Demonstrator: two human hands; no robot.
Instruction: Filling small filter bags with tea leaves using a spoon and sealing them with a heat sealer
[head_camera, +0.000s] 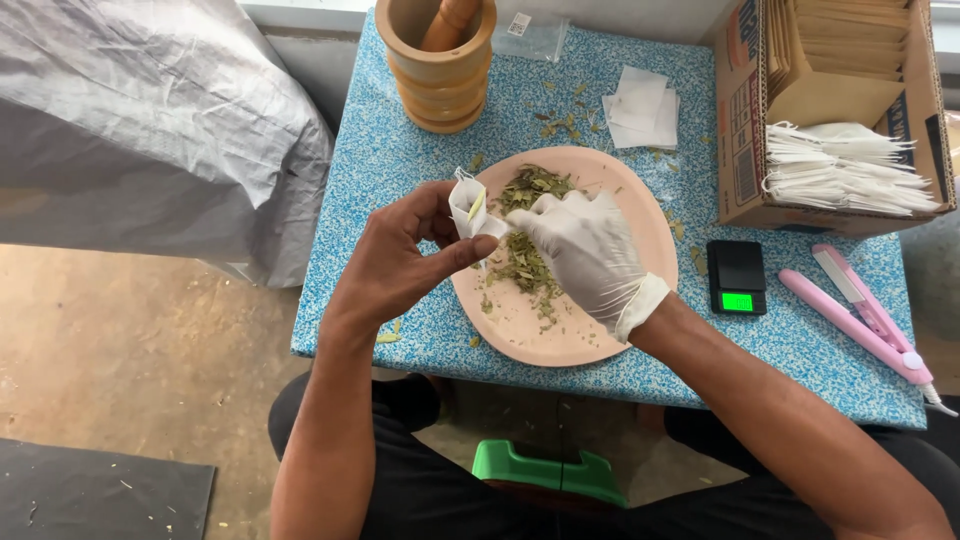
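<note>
White paper sachet is being pinched open by the bare left hand over the pink plate mid-tabletop; the gloved right hand is gripping dried leaves. Crumbs risk spilling past the narrow mouth.

A brown cardboard box with printed lettering on its side lay open at the far right of the surface, stuffed with tan envelopes and a stack of white sachets. Just in front of that box sat a small black pocket scale whose rectangular screen glowed green. Left of the box, near the far edge, lay a clear plastic bag with a small white label.
</note>
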